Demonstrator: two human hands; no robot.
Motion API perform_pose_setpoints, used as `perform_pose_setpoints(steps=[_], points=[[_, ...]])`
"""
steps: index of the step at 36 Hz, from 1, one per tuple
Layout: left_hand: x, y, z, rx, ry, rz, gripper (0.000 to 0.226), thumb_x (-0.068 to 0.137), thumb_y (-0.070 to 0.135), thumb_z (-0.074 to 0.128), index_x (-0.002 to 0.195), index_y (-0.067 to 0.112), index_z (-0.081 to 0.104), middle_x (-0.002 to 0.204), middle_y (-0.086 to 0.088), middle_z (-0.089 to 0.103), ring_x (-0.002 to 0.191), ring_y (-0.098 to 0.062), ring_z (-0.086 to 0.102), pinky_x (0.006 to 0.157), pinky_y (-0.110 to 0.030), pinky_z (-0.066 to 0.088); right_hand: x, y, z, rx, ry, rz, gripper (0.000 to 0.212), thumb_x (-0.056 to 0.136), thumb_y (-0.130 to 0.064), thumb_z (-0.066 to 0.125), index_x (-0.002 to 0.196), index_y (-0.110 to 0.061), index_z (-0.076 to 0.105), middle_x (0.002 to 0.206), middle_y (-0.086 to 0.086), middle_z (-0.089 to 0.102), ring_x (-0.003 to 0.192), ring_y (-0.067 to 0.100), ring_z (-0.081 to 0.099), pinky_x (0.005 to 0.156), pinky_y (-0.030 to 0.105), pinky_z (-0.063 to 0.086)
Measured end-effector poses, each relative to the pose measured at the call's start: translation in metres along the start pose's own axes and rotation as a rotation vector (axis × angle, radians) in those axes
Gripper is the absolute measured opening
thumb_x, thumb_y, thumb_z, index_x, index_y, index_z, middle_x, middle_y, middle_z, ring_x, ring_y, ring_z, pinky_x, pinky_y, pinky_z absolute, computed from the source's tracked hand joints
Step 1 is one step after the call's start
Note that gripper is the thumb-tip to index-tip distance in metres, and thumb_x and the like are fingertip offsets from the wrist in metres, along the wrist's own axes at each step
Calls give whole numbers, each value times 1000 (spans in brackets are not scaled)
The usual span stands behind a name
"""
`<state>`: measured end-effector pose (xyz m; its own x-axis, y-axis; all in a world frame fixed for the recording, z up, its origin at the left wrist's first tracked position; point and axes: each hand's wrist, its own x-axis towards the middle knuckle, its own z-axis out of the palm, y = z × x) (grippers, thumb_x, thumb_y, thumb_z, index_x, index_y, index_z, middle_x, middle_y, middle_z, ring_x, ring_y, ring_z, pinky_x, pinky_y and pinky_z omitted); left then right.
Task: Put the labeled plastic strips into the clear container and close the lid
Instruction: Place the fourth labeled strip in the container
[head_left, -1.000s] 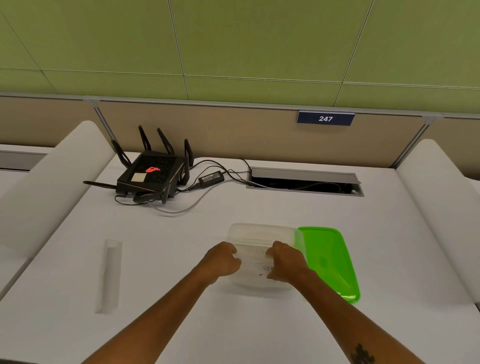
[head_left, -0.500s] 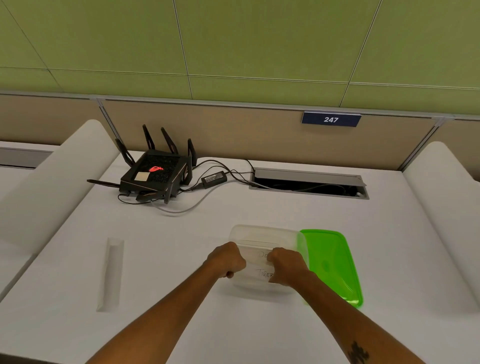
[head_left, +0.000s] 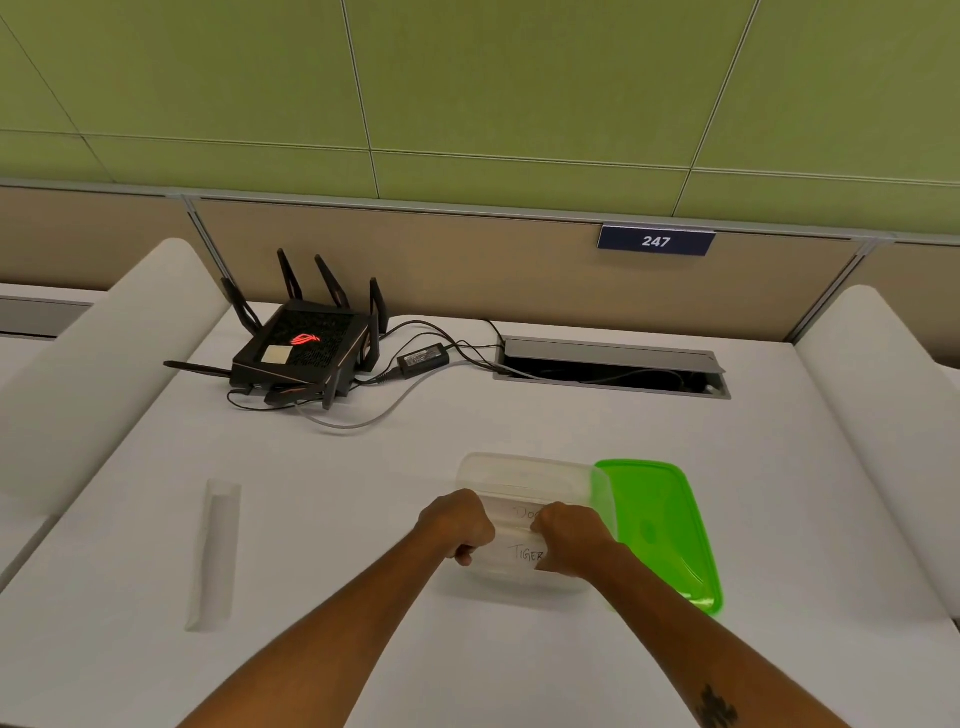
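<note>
Here both fists, left hand and right hand, pinch labeled strips over the clear container.

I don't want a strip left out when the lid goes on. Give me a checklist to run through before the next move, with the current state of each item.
1. Strips marked TIGER and DOG inside the clear container: ok, both lie within its walls.
2. Every strip in: not ok, one clear strip lies on the table, far to the left.
3. Hands off the container: not ok, left hand and right hand are both over it.
4. What the hands grip: cannot tell, the fists hide it.
5. Green lid within reach: ok, beside the container on the right.
6. Lid closed: not ok, not yet on.
</note>
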<state>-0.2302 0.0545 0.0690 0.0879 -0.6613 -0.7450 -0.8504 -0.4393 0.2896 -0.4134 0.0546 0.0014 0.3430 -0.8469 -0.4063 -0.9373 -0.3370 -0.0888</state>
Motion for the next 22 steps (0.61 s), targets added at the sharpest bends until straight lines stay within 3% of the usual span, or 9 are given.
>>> perform_pose_setpoints(steps=[6, 8, 13, 22], points=[[0, -1, 1, -12, 5, 16, 16, 79, 5, 52, 93, 7, 60, 69, -7, 61, 52, -19, 64, 54, -23, 46, -1, -1, -2, 32, -19, 6, 59, 82, -50, 71, 132, -20, 63, 129, 8, 62, 115, 29, 63, 96, 37, 51], [0, -1, 2, -25, 7, 17, 17, 80, 5, 52, 94, 7, 61, 71, -7, 60, 50, -19, 64, 50, -22, 45, -2, -1, -2, 47, -5, 23, 58, 80, -48, 73, 130, -22, 64, 126, 7, 63, 112, 28, 64, 94, 35, 51], [-1, -3, 1, -61, -1, 18, 8, 81, 5, 52, 86, 7, 58, 74, -7, 58, 44, -17, 60, 38, -19, 39, -5, 0, -1, 92, 24, 65, 58, 77, -46, 77, 129, -25, 65, 125, 6, 63, 112, 26, 63, 94, 33, 49], [0, -13, 2, -7, -6, 78, 7, 81, 8, 52, 79, 7, 58, 69, -5, 63, 50, -19, 67, 45, -21, 44, -9, -1, -5, 142, 28, 104, 59, 71, -47, 85, 124, -26, 68, 123, 2, 63, 110, 23, 63, 90, 31, 46]])
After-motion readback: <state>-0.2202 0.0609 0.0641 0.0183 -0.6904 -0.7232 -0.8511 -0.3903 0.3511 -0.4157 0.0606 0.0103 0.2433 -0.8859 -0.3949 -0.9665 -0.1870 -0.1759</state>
